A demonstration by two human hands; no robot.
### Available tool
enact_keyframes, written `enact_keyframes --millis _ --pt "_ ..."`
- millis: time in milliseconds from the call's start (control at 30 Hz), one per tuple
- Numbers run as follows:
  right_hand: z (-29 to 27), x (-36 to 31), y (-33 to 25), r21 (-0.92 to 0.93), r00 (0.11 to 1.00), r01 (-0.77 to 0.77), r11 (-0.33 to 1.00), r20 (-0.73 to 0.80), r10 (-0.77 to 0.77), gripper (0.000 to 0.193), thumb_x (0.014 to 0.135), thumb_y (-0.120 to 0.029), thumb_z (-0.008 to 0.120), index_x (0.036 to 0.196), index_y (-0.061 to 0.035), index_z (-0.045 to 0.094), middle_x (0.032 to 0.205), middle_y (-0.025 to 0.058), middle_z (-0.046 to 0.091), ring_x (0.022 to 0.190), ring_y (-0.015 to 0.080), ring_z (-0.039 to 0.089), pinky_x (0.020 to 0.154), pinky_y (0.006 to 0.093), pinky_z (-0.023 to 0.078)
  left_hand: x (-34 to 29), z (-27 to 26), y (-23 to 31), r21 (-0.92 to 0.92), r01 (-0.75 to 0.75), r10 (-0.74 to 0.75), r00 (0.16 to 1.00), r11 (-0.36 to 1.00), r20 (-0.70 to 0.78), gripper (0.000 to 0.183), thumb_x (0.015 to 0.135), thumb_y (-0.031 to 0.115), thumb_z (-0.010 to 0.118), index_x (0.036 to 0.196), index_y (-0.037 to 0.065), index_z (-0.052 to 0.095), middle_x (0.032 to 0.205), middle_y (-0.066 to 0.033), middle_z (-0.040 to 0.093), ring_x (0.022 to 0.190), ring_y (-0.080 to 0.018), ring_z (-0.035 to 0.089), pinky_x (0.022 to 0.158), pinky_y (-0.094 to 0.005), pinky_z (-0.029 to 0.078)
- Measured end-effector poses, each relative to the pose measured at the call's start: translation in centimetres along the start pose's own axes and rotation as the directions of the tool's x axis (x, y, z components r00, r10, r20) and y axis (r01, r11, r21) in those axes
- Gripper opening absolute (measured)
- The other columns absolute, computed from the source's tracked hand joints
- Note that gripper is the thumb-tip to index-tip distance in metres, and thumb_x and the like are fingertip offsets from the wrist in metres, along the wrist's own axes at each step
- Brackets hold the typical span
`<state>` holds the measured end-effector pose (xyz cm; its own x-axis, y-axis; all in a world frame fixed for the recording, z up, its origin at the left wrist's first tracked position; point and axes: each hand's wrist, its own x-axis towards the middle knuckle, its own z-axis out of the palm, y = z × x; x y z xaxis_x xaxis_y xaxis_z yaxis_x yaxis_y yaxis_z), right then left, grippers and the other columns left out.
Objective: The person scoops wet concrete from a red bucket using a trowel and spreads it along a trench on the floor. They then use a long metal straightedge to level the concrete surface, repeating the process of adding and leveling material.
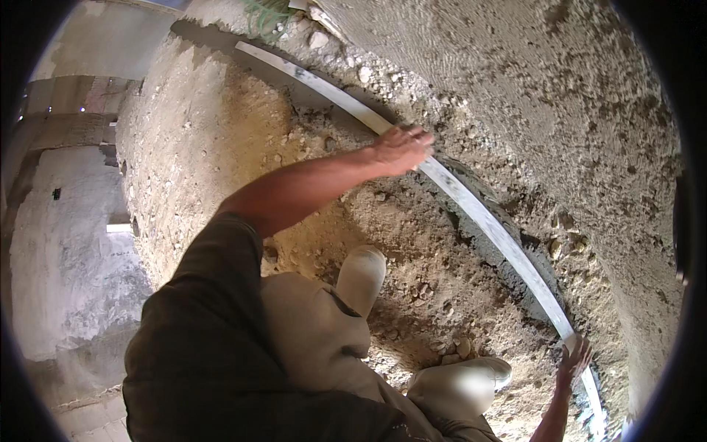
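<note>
A long, pale straightedge (487,225) lies along a strip of wet grey mortar (302,96) at the foot of a rough wall. My left hand (403,149) is closed over its middle part, fingers curled across the far edge. Towards the lower right, my right hand (577,357) grips the straightedge near its near end, with the fingers over the top. The far end reaches up to the upper left, and grey smears mark its surface. The undersides of both hands are hidden.
The rough plastered wall (530,66) rises on the right. Loose earth (420,228) and stones cover the ground around my light-coloured boots (362,276). Green strands (266,18) lie at the top, beside the far end. A pale grey floor slab (77,243) shows at the left.
</note>
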<state>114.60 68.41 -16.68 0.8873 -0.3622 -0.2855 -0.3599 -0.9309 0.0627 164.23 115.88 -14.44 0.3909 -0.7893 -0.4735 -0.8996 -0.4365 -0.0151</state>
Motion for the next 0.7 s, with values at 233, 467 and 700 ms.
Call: enact_keyframes --millis 233,467,700 --pt "0.4 0.3 -2.0 -0.071 1.0 0.004 0.997 -0.017 -0.005 0.051 0.087 -0.029 0.06 0.129 -0.0045 0.045 0.124 0.0222 0.048 0.115 0.0433 0.044 0.093 0.0558 0.035 -1.6 -0.1 -1.0 -0.125 0.06 -0.051 0.996 0.99 0.079 0.037 0.082 0.002 0.059 0.119 0.001 0.056 0.141 -0.0172 0.038 0.132 -0.0394 0.035 0.109 -0.0502 0.034" --pt "2.1 -0.6 0.8 -0.054 0.995 -0.024 0.998 -0.098 0.019 0.048 0.08 -0.019 0.067 0.124 -0.0077 0.05 0.12 0.0188 0.05 0.116 0.0387 0.046 0.101 0.0527 0.036 1.3 1.2 0.2 -0.062 -0.017 0.012 0.997 0.998 -0.072 0.034 0.081 0.007 0.063 0.114 -0.001 0.059 0.133 -0.0197 0.045 0.128 -0.0382 0.04 0.105 -0.051 0.039" --pt "0.3 0.5 0.5 -0.212 0.952 0.154 0.965 -0.23 -0.202 0.052 0.087 -0.046 0.053 0.116 -0.0029 0.05 0.106 0.0173 0.05 0.1 0.0411 0.047 0.084 0.0533 0.037 0.0 2.8 -0.3 0.014 -0.096 0.096 0.96 0.995 -0.263 0.024 0.081 0.007 0.062 0.104 0.001 0.061 0.118 -0.0156 0.051 0.109 -0.03 0.05 0.097 -0.0468 0.046"
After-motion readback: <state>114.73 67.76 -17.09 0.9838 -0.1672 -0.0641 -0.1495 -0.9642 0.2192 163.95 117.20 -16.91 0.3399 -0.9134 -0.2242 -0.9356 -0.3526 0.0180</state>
